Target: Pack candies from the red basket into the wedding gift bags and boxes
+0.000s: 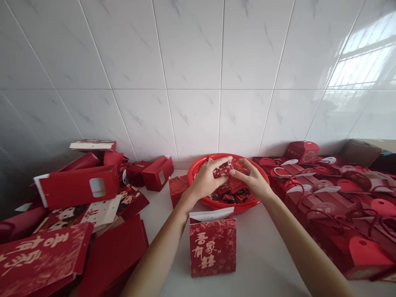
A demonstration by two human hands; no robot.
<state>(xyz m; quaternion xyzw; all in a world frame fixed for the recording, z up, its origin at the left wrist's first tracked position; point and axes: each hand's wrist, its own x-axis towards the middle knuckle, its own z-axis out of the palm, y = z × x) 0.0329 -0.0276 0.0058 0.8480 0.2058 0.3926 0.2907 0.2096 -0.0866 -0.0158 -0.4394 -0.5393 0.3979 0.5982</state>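
Both hands are above a round red basin (264,177) that holds wrapped candies (230,197). My left hand (206,179) curls its thumb and fingers around a small red packet (222,170) with a pale pattern. Close beside it, my right hand (252,181) pinches another red packet (237,175) with thumb and fingers. In front of the basin, a red gift box (213,247) with gold characters stands upright on the white table, its white-lined top flap raised.
Unfilled-looking red boxes (77,187) lie piled at the left. Rows of red boxes with cord handles (328,198) cover the right side. A brown carton (361,154) is at the far right. A tiled wall (198,119) rises behind the table.
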